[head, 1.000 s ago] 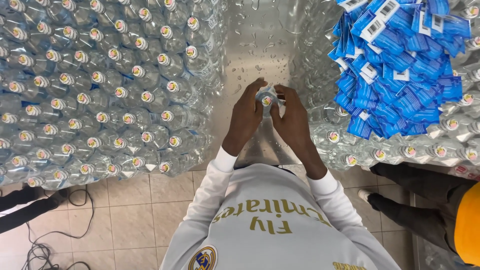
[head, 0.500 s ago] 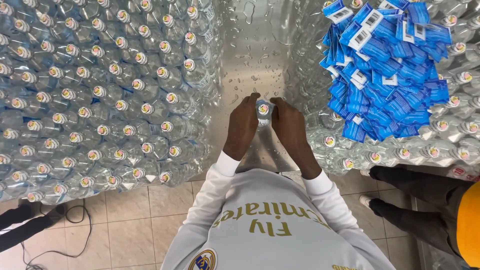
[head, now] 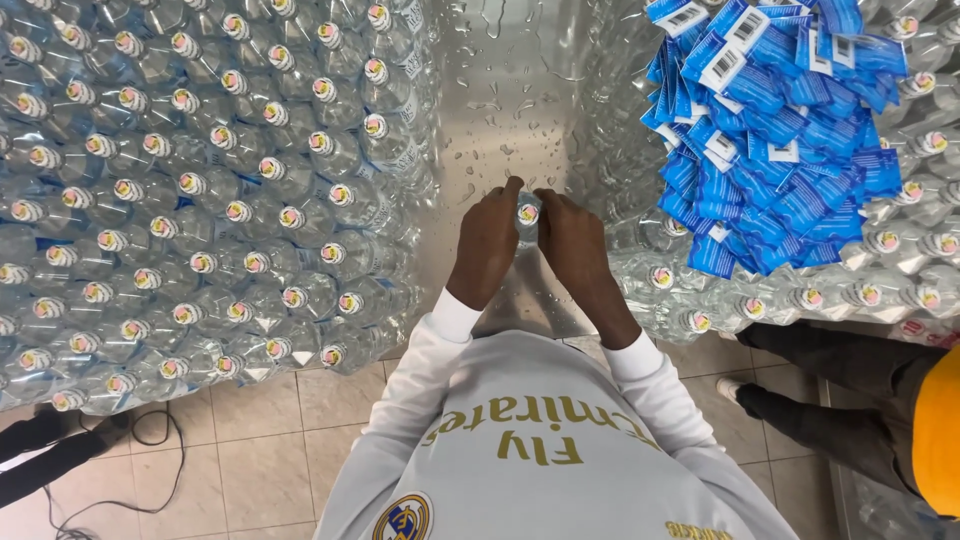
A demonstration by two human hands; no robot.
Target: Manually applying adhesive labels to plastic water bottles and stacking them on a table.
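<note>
Here, a small clear plastic water bottle [head: 527, 214] stands on the wet steel counter [head: 500, 110], between massed bottles [head: 200, 200] left and blue labels [head: 780, 130] right. Left hand [head: 487, 245] and right hand [head: 572, 245] clasp it; wet plastic could slip.

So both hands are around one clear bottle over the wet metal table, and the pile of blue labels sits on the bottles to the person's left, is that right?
Not quite. The pile of blue labels sits on the bottles to the person's right, not the left, as the head view shows. The rest holds: the left hand and right hand are both around one clear bottle over the wet metal table.
</note>
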